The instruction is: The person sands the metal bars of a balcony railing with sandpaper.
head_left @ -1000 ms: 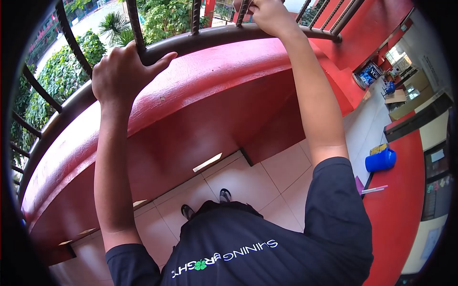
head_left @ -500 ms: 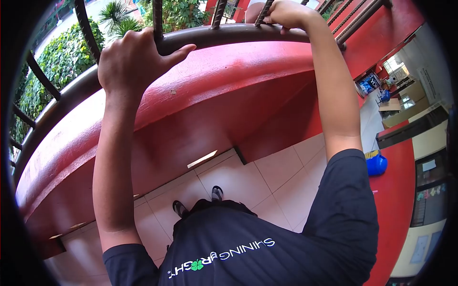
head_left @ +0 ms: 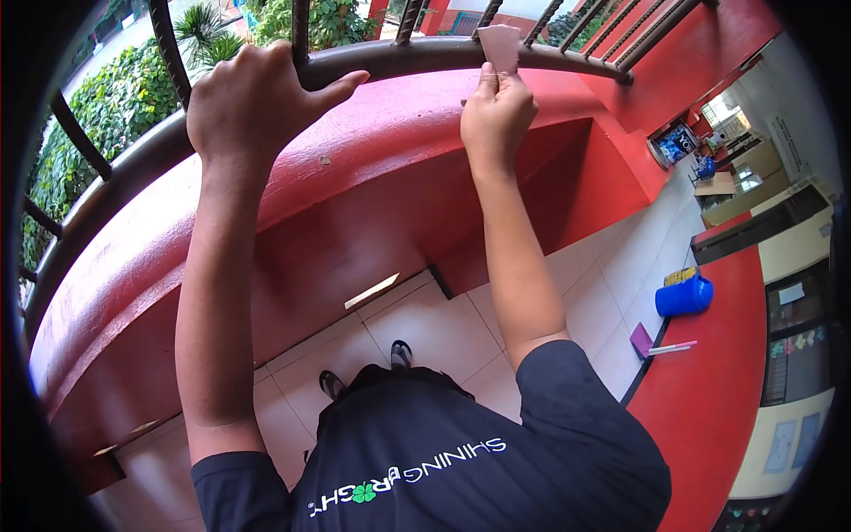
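My left hand (head_left: pixel 235 111) is hooked over the dark metal railing (head_left: pixel 386 62), its thumb stretched along the tube and its fingertips hidden behind. Between the thumb and fingers of my right hand (head_left: pixel 499 115) is a small, flat piece of stiff pinkish paper (head_left: pixel 501 46) that looks like sandpaper. It is raised upright and overlaps the railing in this view. Ribbed upright bars (head_left: pixel 409 19) rise from the tube. Below it runs a glossy red ledge (head_left: pixel 381 124).
A blue bin (head_left: pixel 684 295) stands at the right, near a purple dustpan (head_left: pixel 641 340) with a pale handle. Pale tiles (head_left: pixel 448 332) cover the floor around my feet. A red wall recess (head_left: pixel 567 177) lies under the ledge. Green plants (head_left: pixel 106 133) grow beyond the bars.
My right hand has come off the railing at the right and moved left and toward me, lifting the pinkish piece into view. My left hand stays on the railing.
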`<action>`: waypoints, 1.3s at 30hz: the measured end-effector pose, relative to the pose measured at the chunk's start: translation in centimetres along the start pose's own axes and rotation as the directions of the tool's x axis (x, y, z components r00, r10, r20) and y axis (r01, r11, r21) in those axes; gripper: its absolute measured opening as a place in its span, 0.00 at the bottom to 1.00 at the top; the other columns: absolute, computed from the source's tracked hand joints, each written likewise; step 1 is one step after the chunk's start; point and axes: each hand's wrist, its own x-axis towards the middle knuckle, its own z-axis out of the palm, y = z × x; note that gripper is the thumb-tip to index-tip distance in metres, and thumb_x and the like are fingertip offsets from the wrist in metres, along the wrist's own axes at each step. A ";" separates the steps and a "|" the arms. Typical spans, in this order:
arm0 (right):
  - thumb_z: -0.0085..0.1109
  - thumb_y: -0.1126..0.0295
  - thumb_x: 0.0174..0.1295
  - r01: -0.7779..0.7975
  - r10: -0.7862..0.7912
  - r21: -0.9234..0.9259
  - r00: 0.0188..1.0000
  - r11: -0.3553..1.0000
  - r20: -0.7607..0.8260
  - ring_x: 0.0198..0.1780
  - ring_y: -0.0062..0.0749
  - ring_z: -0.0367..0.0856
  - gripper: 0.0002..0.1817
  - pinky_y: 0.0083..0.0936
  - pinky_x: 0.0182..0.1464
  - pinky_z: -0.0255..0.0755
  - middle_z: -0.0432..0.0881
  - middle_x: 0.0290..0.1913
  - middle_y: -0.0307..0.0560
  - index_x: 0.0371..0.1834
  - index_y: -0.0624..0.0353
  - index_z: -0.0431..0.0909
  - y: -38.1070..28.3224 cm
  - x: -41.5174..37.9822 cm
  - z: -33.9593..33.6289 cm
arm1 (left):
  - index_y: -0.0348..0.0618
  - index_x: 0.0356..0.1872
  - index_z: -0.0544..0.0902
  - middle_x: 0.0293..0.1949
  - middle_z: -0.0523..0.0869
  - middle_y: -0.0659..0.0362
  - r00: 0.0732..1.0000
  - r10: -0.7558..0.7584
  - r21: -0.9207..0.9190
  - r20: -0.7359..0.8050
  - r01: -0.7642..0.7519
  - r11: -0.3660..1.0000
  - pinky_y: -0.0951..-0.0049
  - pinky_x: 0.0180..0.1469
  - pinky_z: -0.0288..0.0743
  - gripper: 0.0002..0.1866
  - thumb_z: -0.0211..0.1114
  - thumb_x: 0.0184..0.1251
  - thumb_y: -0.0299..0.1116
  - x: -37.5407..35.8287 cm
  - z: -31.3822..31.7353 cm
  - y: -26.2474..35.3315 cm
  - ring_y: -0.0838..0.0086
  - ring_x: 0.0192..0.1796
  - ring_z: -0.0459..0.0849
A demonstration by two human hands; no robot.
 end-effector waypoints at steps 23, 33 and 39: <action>0.61 0.70 0.68 0.088 -0.090 -0.046 0.996 0.995 -0.028 0.32 0.64 0.85 0.14 0.49 0.35 0.74 0.80 0.22 0.67 0.29 0.71 0.84 -4.5 -4.8 2.1 | 0.46 0.19 0.88 0.13 0.83 0.57 0.988 0.061 -0.168 -0.143 -0.085 0.982 0.64 0.20 0.80 0.42 0.61 0.52 0.83 -0.2 1.1 -1.0 0.63 0.19 0.88; 0.59 0.73 0.67 0.055 -0.055 -0.188 0.998 0.981 0.001 0.42 0.64 0.87 0.12 0.54 0.46 0.79 0.87 0.38 0.69 0.45 0.69 0.88 -8.3 -6.1 2.6 | 0.45 0.28 0.88 0.26 0.90 0.53 0.995 0.103 -0.264 -0.010 -0.102 0.959 0.65 0.37 0.86 0.21 0.82 0.47 0.52 -0.8 0.1 -1.4 0.61 0.32 0.93; 0.59 0.77 0.64 0.087 -0.102 -0.190 0.992 0.978 -0.071 0.40 0.65 0.87 0.09 0.50 0.45 0.80 0.87 0.38 0.68 0.33 0.73 0.86 -6.8 -5.0 3.2 | 0.45 0.29 0.88 0.27 0.90 0.54 0.989 0.075 -0.223 -0.130 -0.103 0.969 0.63 0.35 0.87 0.05 0.70 0.51 0.31 -0.3 1.1 -1.4 0.61 0.32 0.93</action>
